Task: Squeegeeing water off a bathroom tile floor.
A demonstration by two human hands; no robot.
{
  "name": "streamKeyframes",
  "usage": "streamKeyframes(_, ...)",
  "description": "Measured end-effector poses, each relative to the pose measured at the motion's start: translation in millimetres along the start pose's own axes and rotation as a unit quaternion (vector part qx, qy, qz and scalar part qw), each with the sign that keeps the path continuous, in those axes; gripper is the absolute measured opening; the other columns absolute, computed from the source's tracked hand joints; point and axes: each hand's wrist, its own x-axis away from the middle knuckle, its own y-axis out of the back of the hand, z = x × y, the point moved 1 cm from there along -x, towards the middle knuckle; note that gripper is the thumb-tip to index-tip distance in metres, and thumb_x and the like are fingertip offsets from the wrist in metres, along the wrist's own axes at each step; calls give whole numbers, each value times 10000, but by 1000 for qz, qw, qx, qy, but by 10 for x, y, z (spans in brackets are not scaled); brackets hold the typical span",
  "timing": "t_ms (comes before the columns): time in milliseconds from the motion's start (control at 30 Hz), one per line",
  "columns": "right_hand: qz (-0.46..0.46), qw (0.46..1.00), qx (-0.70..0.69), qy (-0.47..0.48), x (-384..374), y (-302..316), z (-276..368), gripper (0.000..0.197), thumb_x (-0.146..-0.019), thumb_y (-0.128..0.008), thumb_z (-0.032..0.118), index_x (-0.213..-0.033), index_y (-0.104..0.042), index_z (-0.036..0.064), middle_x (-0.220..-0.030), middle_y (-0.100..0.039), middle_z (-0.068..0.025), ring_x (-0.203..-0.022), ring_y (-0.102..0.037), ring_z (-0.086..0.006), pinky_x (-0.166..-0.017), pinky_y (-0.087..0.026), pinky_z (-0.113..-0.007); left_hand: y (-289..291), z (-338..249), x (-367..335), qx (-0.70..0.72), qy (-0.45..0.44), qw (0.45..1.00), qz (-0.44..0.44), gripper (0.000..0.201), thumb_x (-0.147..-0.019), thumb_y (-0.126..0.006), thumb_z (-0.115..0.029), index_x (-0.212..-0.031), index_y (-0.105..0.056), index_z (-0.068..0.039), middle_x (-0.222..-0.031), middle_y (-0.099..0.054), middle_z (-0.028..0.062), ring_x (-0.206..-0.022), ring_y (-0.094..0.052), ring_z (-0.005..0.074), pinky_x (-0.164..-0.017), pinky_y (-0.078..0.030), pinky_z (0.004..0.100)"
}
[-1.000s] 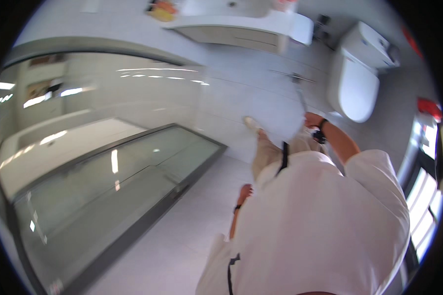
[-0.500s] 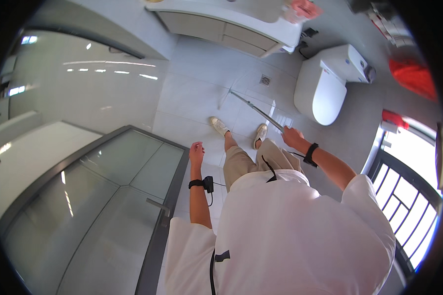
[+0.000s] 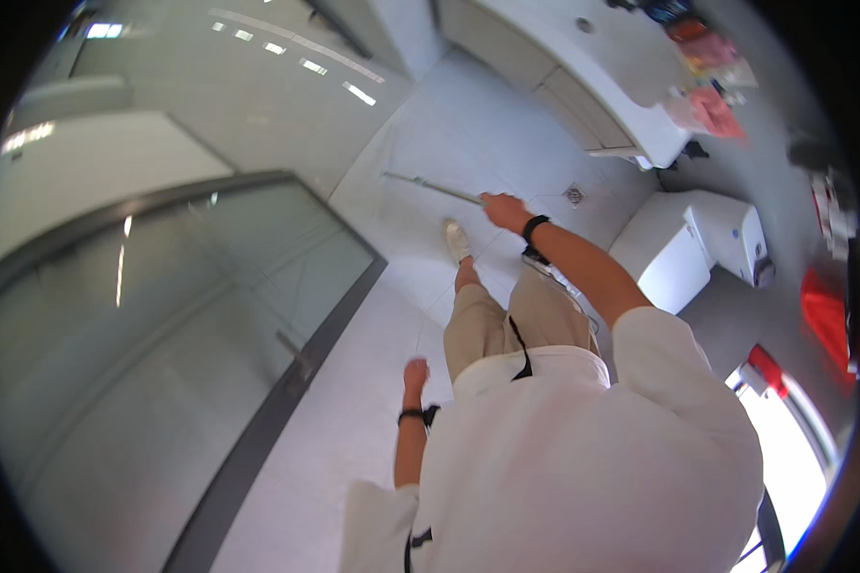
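Observation:
My right hand (image 3: 506, 210) is closed round the upper end of a long, thin green-grey pole (image 3: 440, 188). The pole slants out to the left, low over the tiled floor. Its far end lies near the glass partition, and motion blur hides the shape of the head there. My left hand (image 3: 416, 372) hangs low at my left side, beside the glass door's dark frame. Its fingers look curled in, with nothing visible in them. Both wrists wear black straps.
A glass door (image 3: 191, 315) with a metal handle (image 3: 294, 353) stands on the left. Ahead is a vanity cabinet (image 3: 583, 105) under a white basin counter. A white toilet (image 3: 674, 253) and a floor drain (image 3: 573, 195) lie to the right. Red cloth (image 3: 825, 315) hangs near a bright window.
My view and body have turned left. The right hand has swung the pole leftward, toward the glass partition. My left hand has dropped closer to my body, and its fingers have drawn in.

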Motion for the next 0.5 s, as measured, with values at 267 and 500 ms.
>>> streamKeyframes(267,-21,997,58,-50,453,197,-1995,420,-843,-480,175,-1241,-545,292,-872,-665,-140,-800,-649,-313,-675,-515,-442,134,-2116,-153,466,525,712,19,167,-863,-525,-157,-988,-592,-68,-729,-558,50,-575,-526,120,-487,-437,239)
streamKeyframes(500,14,997,46,-63,1962,607,-3849,392,-887,-451,204,-1274,-472,146,-964,-646,-173,-854,-629,-346,-716,-506,-458,-576,-3276,-144,478,415,774,-25,173,-875,-520,-150,-1000,-598,-59,-758,-599,60,-625,-567,116,-540,-467,250)
